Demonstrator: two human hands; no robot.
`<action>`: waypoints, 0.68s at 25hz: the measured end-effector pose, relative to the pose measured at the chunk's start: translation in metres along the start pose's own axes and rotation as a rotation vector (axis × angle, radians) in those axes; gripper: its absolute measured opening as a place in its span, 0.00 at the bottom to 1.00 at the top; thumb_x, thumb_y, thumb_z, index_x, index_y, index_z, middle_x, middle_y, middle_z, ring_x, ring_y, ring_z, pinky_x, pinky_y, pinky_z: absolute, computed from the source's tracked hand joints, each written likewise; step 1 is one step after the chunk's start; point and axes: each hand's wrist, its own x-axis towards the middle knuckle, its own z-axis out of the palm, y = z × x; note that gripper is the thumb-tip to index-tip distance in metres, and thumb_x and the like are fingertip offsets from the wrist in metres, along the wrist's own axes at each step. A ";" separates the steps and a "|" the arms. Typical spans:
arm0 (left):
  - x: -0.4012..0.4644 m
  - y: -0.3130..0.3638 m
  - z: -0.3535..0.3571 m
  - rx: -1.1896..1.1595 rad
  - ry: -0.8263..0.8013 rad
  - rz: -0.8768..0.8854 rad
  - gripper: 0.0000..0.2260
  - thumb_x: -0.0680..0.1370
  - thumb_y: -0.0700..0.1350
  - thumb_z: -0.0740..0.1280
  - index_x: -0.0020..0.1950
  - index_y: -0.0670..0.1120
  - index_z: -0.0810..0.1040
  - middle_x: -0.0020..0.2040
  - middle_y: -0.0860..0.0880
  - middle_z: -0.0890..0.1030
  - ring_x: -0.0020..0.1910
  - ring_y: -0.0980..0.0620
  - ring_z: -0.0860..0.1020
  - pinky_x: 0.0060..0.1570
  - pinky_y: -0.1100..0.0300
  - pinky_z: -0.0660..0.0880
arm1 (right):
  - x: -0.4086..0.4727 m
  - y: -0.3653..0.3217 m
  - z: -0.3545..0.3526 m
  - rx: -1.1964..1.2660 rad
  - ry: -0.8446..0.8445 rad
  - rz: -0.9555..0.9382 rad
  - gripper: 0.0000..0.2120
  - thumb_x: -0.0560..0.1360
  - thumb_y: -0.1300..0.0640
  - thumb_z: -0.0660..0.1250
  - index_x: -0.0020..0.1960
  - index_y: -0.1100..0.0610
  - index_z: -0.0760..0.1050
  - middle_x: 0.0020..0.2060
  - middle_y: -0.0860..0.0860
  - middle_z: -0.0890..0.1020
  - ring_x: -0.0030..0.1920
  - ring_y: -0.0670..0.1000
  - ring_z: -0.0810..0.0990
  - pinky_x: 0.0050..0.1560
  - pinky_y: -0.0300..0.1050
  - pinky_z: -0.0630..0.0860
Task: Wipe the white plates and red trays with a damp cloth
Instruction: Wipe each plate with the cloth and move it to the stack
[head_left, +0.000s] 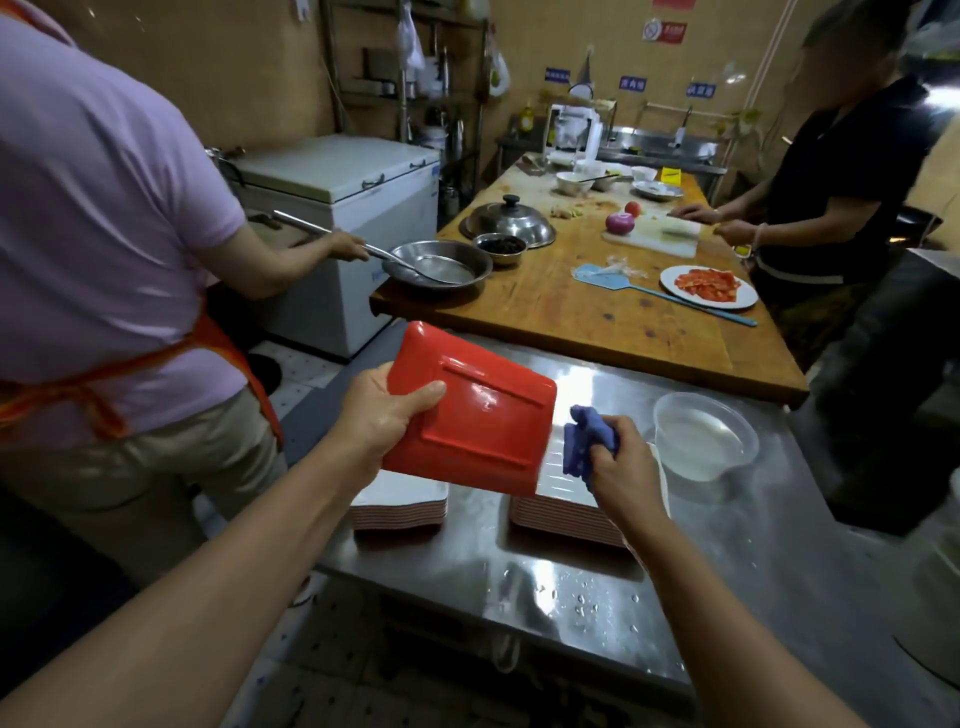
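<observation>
Above the steel table (519, 582), we hold one red tray (470, 408) tilted, with its underside turned toward us. Our left hand (382, 415) grasps its left edge, thumb lying across the underside and fingers hidden behind. Our right hand (621, 467) is clenched around the blue cloth (584, 447), which sits bunched just beside the tray's right edge; we cannot tell whether cloth and tray touch.

Step in hand: we judge this to be the wiping of a single tray, underside exposed, with the cloth at or just off the right edge. The surface shows glare, which may be moisture.

Two stacks rest on the table beneath the tray: the left stack (400, 506) and the right stack (566, 512), each showing pale tops and red-striped edges. Which holds wiped pieces we cannot determine. A clear container of water (704, 436) stands to the right of our cloth hand.

Next move, as we judge it:
1. Bring the cloth flat against the underside and sweep it across.
2. Keep the left grip firm, since a wet tray may slip.
3. Turn the tray to reach the other face, shifting the thumb off any area not yet covered.
4. Set the tray on a stack, squared to its edges.
</observation>
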 end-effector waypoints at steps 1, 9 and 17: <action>0.001 0.000 -0.007 0.142 0.017 0.126 0.08 0.72 0.40 0.73 0.48 0.49 0.79 0.41 0.51 0.83 0.38 0.56 0.81 0.36 0.65 0.76 | 0.002 -0.003 0.005 0.038 -0.004 0.000 0.10 0.77 0.60 0.58 0.44 0.47 0.72 0.29 0.48 0.80 0.30 0.44 0.78 0.30 0.36 0.71; 0.001 -0.052 -0.038 1.298 0.008 0.654 0.07 0.74 0.44 0.71 0.49 0.44 0.81 0.43 0.44 0.82 0.42 0.43 0.79 0.36 0.55 0.74 | 0.004 -0.006 0.040 0.139 -0.099 0.029 0.13 0.75 0.66 0.56 0.52 0.52 0.74 0.43 0.54 0.83 0.42 0.54 0.80 0.42 0.48 0.75; -0.005 -0.098 -0.034 1.516 -0.076 0.823 0.13 0.54 0.29 0.74 0.28 0.44 0.76 0.24 0.47 0.72 0.23 0.46 0.73 0.17 0.66 0.62 | 0.000 0.008 0.047 0.097 -0.064 0.043 0.13 0.76 0.65 0.58 0.51 0.49 0.74 0.41 0.46 0.82 0.43 0.48 0.81 0.43 0.41 0.76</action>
